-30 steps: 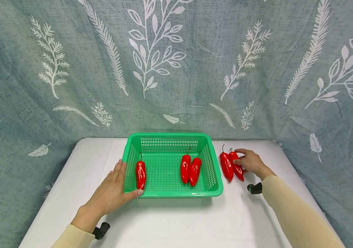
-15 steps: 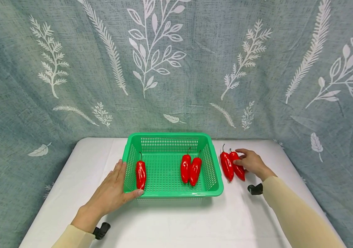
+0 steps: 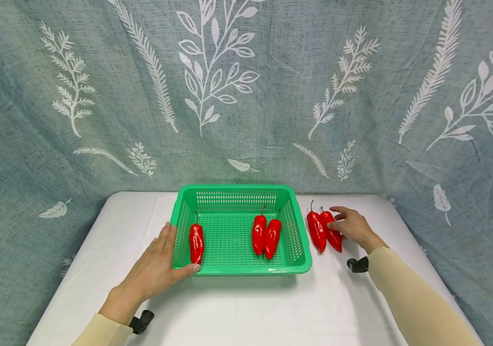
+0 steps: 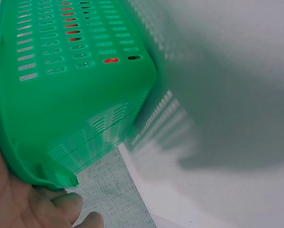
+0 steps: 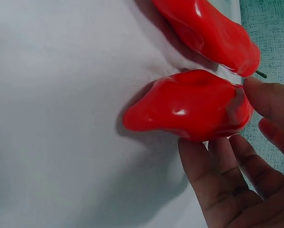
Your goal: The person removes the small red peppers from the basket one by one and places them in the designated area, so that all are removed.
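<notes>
The left hand (image 3: 155,266) lies against the left side of a green plastic basket (image 3: 237,270), fingers extended along the wall and thumb on the near rim. In the left wrist view, its fingertips show beside the basket's rim (image 4: 37,175). At the table's right, the right hand (image 3: 352,228) is spread around the outer red pepper (image 3: 334,239). In the right wrist view, the thumb lies by the stem end of this pepper (image 5: 194,107), with loosely bent fingers along its other side. A second red pepper (image 3: 317,233) lies just left of it.
Inside the basket, one red pepper (image 3: 196,244) lies at the left and two more, a pepper (image 3: 259,235) and its neighbour (image 3: 273,239), lie side by side at the right. White cloth (image 3: 246,312) covers the table; a patterned curtain (image 3: 246,96) hangs behind.
The outer pepper beside the basket has shifted slightly to the right. The right hand has edged right, its thumb drawing a little away across the pepper. The left hand and basket stay put.
</notes>
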Available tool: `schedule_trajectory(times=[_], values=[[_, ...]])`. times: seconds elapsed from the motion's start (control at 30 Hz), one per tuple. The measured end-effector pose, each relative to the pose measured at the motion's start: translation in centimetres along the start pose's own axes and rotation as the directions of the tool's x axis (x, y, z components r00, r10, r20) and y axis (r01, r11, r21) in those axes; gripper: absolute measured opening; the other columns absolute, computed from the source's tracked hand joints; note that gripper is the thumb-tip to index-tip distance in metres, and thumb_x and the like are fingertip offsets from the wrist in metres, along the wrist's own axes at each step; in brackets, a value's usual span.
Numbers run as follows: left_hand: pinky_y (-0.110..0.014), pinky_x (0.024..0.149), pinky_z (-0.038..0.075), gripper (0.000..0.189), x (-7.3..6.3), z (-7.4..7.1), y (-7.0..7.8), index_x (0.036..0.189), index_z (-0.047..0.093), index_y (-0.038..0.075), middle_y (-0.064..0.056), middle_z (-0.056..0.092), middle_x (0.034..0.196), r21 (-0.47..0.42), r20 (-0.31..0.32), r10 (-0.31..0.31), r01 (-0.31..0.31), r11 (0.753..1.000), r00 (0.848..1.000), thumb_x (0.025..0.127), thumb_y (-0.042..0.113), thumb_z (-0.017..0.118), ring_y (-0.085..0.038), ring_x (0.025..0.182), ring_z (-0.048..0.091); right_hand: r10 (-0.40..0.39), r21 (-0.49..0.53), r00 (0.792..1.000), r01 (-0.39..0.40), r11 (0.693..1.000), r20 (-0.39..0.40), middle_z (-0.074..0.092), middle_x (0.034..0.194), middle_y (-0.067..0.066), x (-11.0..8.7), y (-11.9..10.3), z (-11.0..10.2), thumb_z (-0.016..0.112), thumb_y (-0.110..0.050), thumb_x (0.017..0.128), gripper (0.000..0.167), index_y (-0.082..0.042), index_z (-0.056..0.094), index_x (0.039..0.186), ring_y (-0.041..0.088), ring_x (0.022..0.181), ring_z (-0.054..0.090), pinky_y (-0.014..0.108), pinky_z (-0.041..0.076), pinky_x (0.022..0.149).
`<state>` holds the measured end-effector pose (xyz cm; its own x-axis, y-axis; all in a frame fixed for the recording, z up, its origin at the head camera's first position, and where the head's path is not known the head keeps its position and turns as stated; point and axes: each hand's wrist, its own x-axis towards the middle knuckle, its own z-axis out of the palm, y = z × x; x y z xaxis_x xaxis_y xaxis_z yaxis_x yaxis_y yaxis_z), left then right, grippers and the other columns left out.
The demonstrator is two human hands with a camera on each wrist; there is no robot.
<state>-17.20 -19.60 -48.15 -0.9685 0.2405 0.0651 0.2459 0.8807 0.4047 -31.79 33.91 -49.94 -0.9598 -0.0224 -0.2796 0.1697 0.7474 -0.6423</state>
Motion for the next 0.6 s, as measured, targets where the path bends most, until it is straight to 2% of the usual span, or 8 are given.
schedule_trajectory(times=[0.13,0.37,0.5,0.6], values=[[-0.061,0.128,0.026,0.127,0.0,0.0,-0.1,0.165,0.016,-0.009,-0.027,0.011,0.174,0.0,0.003,-0.004,0.004,1.0,1.0,0.089,0.083,0.058,-0.045,0.161,0.018,-0.006,-0.013,1.0,0.006,1.0,-0.028,0.05,0.146,0.034,-0.1,-0.1,-0.2,0.068,-0.022,0.101,0.068,-0.002,0.041,0.16,0.038,0.11,0.066,0.044,0.065,0.086],[-0.061,0.128,0.025,0.127,0.0,0.0,0.0,0.165,0.015,-0.009,-0.028,0.011,0.174,0.017,0.009,-0.006,0.006,1.0,1.0,0.089,0.084,0.057,-0.045,0.161,0.016,-0.037,-0.107,0.992,0.023,0.994,-0.124,0.054,0.147,0.032,-0.4,-1.1,-1.0,0.066,-0.033,0.103,0.068,-0.002,0.042,0.159,0.046,0.122,0.062,0.052,0.06,0.09],[-0.061,0.129,0.024,0.126,0.1,-0.2,0.1,0.164,0.016,-0.01,-0.028,0.011,0.174,0.022,0.014,-0.004,0.003,1.0,1.0,0.089,0.082,0.06,-0.045,0.161,0.016,-0.086,-0.137,0.98,0.062,0.989,-0.179,0.054,0.147,0.032,-1.1,-2.7,-1.3,0.064,-0.034,0.104,0.068,0.0,0.041,0.159,0.049,0.128,0.057,0.057,0.058,0.094],[-0.061,0.129,0.023,0.127,0.1,-0.3,0.2,0.164,0.016,-0.01,-0.027,0.01,0.174,0.017,0.021,-0.004,0.004,1.0,1.0,0.089,0.082,0.059,-0.046,0.162,0.015,-0.136,-0.138,0.967,0.108,0.985,-0.214,0.055,0.146,0.031,-1.8,-4.8,-1.3,0.064,-0.034,0.105,0.068,-0.001,0.041,0.159,0.048,0.131,0.054,0.061,0.053,0.1]])
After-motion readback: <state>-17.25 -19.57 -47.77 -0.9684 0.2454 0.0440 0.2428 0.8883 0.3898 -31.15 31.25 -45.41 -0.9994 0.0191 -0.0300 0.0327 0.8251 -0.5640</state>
